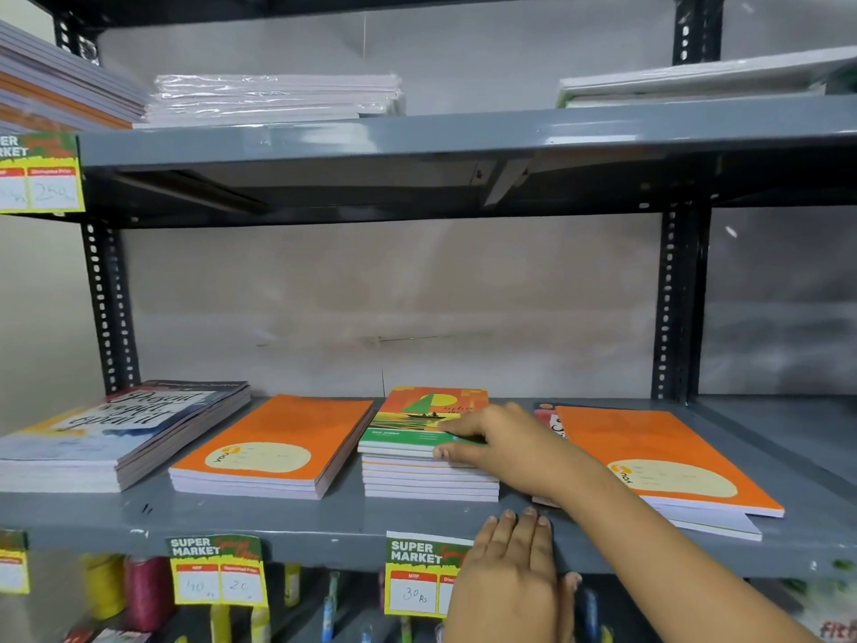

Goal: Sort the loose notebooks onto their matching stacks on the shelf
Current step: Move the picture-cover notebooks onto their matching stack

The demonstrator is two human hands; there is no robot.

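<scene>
Pinched between thumb and fingers, the top notebook (pixel 424 417) of the middle stack (pixel 429 478) sits under our right hand (pixel 498 440): fingers lie flat across its cover, the thumb presses its near edge, so the hand is partly closed on that one book. Our left hand (pixel 510 568) rests with straight fingers and flat palm on the front lip of the grey metal shelf (pixel 278 517), holding nothing.

The held notebook has a glossy cover showing an orange and yellow scene with a small dark boat, and a green band along the near side. It lies square on a pile of thin white-edged notebooks standing at the centre of the shelf. To its left, just beside it, is a low stack with a plain orange cover (pixel 278 445) bearing a cream oval. Further left sits a thicker, slightly fanned stack with black script lettering (pixel 116 431) on a pale cover. To the right, partly behind our forearm, a larger orange notebook (pixel 663 461) with the same cream oval lies askew on its pile, one corner overhanging. Yellow price tags (pixel 218 570) hang from the shelf's painted edge, and plastic-wrapped packs (pixel 273 97) lie on the shelf above.
</scene>
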